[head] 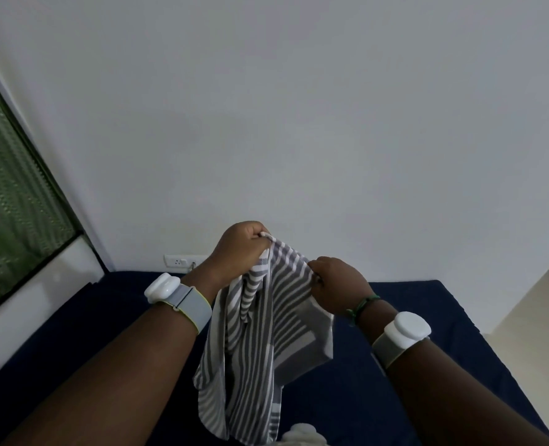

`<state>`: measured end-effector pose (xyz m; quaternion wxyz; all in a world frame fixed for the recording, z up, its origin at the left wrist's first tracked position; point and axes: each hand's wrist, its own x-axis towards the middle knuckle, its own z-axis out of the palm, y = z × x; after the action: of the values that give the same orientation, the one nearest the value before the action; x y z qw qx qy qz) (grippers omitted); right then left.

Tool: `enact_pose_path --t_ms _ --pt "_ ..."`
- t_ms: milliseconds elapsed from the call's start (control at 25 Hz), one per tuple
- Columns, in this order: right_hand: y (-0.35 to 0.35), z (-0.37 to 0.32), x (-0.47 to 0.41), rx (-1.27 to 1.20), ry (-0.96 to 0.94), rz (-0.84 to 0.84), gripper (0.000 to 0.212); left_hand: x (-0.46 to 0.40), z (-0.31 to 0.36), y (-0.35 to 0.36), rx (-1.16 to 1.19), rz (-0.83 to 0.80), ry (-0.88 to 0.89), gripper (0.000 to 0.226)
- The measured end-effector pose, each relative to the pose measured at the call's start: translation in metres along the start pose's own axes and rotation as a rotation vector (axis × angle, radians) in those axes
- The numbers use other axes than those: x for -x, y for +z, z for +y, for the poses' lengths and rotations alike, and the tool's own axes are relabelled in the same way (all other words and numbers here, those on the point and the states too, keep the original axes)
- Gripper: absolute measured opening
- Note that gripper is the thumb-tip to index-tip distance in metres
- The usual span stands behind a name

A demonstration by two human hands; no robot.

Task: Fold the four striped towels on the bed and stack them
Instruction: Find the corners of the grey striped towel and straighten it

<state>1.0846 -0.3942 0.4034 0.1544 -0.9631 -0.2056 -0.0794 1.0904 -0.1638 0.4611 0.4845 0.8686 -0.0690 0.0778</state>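
A grey-and-white striped towel [260,342] hangs in the air above the dark blue bed [411,349]. My left hand [239,249] pinches its top edge at one corner. My right hand [337,283] grips the same edge a short way to the right and lower. The cloth droops in loose folds between and below my hands. A pale bit of fabric [302,434] shows at the bottom edge, partly hidden by the hanging towel; I cannot tell what it is. No other towels are in view.
A white wall rises behind the bed, with a socket plate [183,261] low on it. A window with a green screen [12,201] lies to the left above a white ledge. Cream floor [530,333] shows at the right of the bed.
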Motion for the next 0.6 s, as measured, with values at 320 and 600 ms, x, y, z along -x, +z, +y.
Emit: enact_pose_path --t_ms 320,600 --pt "0.004 0.039 0.002 0.027 0.214 -0.094 0.019 -0.014 -0.004 -0.039 0.191 0.258 -0.078 0.016" --pt "-0.030 0.048 0.015 -0.261 -0.159 0.236 0.015 -0.015 -0.022 -0.042 0.101 0.274 -0.155 0.017"
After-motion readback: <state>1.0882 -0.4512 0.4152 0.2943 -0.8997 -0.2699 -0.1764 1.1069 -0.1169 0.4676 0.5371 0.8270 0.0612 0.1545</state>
